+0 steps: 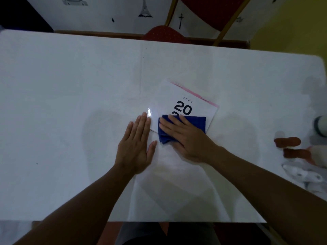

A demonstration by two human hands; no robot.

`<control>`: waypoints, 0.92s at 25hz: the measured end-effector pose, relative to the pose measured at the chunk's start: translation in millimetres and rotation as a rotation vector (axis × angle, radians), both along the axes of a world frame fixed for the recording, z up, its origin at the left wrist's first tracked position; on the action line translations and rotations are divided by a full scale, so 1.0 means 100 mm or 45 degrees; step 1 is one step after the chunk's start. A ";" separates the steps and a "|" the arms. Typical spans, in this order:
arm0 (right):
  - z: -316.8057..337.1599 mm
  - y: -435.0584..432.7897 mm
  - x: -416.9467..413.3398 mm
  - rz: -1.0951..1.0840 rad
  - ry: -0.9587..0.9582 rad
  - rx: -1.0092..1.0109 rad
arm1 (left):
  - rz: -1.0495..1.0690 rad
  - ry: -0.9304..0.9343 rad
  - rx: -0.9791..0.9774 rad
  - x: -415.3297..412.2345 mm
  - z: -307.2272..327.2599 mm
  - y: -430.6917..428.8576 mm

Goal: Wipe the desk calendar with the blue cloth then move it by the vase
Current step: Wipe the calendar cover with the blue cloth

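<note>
The white desk calendar, with a pink spiral edge and large black digits, lies flat and turned at an angle in the middle of the white table. A folded blue cloth covers its near part. My right hand presses flat on the cloth. My left hand lies flat on the table with its fingers together, touching the calendar's left edge. The vase shows only as a pale shape cut off at the right edge.
Brown and white flower-like pieces and crumpled white material lie at the table's right side. A red chair with a gold frame stands behind the far edge. The table's near edge runs just below my forearms.
</note>
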State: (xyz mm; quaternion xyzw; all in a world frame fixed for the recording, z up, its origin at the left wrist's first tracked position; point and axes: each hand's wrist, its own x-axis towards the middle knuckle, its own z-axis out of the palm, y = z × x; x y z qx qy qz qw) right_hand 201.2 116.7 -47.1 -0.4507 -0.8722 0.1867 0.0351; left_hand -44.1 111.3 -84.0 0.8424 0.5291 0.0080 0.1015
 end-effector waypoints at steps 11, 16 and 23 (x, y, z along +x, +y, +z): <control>-0.06 0.22 -0.13 -0.132 0.028 0.001 | 0.005 0.002 -0.006 0.00 -0.03 0.00; 0.06 0.23 0.42 0.332 0.041 -0.178 | -0.002 -0.029 0.048 -0.01 -0.03 0.00; -0.02 0.45 0.08 -0.315 0.110 -0.010 | -0.016 -0.027 0.053 -0.01 -0.03 0.01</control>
